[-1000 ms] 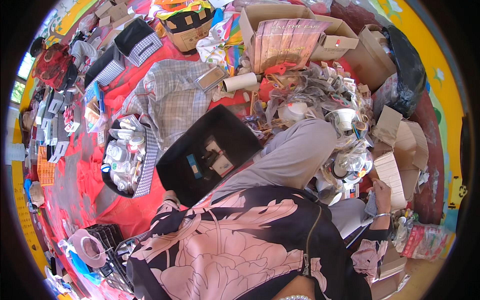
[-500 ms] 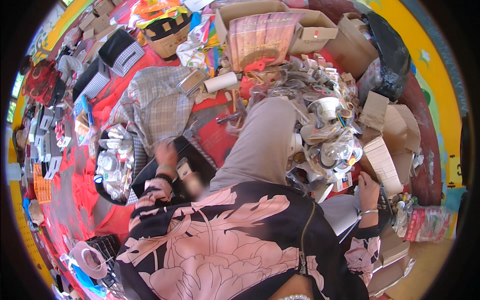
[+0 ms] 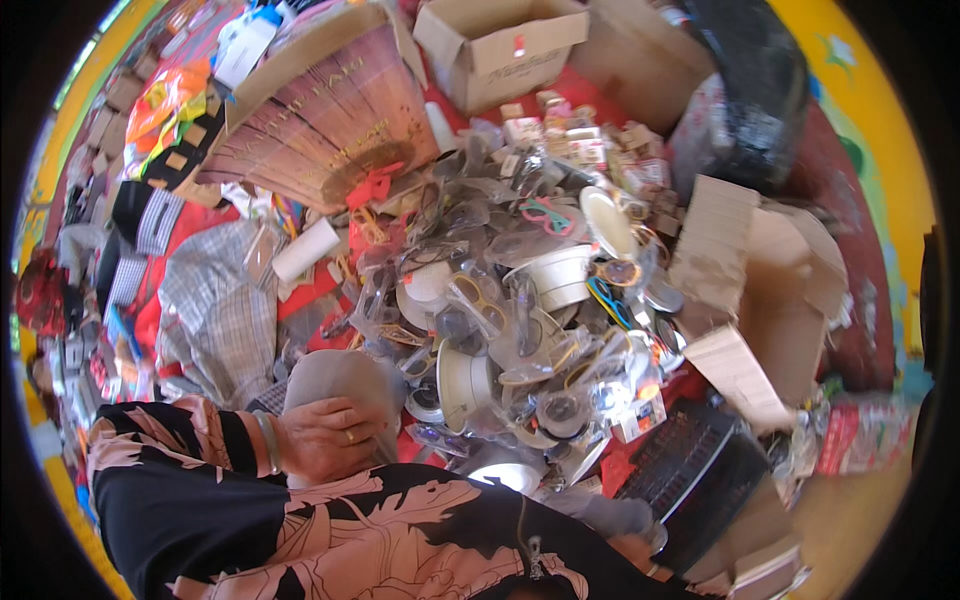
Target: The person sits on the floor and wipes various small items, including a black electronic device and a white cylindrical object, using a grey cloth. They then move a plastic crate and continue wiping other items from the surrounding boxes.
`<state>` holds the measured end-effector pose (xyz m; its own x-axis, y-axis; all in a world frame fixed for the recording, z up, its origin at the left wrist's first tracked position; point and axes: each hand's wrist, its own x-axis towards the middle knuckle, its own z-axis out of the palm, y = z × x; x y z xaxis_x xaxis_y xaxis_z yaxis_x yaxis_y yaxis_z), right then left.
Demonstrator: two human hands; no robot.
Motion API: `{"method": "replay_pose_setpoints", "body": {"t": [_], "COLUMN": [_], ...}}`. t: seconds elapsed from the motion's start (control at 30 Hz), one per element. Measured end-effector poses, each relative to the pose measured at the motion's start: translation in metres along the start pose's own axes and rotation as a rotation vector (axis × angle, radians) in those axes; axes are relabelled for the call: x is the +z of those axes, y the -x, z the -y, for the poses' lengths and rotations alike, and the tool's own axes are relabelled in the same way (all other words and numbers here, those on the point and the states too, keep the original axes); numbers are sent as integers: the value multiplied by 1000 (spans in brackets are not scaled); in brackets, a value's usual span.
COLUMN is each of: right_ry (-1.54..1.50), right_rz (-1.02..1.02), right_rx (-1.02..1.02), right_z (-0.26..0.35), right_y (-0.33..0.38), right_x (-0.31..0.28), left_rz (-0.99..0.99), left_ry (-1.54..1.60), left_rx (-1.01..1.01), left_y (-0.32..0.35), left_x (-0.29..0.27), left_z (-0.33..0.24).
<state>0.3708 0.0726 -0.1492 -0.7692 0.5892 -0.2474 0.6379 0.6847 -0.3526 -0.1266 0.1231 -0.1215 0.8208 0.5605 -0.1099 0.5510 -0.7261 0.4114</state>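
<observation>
My left hand (image 3: 330, 437), with a ring and a bracelet, rests across my grey-trousered knee (image 3: 330, 378). Its fingers lie over the cloth and I see nothing held in them. Of my right hand (image 3: 634, 550) only a sliver of skin shows at the lower edge, beside a black slatted crate (image 3: 690, 480); its fingers are hidden. Ahead of my knee spreads a heap of bagged sunglasses (image 3: 520, 310), with white round bowl-like pieces (image 3: 555, 275) and blue-and-yellow glasses (image 3: 606, 302) among them.
An open cardboard box (image 3: 765, 310) stands at right. A large wood-patterned box (image 3: 320, 120) and another carton (image 3: 500, 55) stand at the back, near a black plastic bag (image 3: 745, 100). Plaid cloth (image 3: 220, 310) and a white roll (image 3: 306, 250) lie at left.
The view has swung toward the right, over the sunglasses heap. My left hand has left the black box and come onto my knee. My right hand has dropped mostly out of sight.
</observation>
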Motion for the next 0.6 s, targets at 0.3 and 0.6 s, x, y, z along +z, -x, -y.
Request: {"method": "replay_pose_setpoints", "body": {"t": [0.3,0.6], "right_ry": [-148,-128], "right_rz": [218,544], "right_rx": [30,97], "right_z": [-14,51], "right_y": [-16,-37], "right_x": [-18,-55], "left_rz": [168,29], "left_ry": [334,309], "left_rx": [-76,-604], "left_y": [-5,26], "left_x": [-16,-6], "left_z": [-14,-100]}}
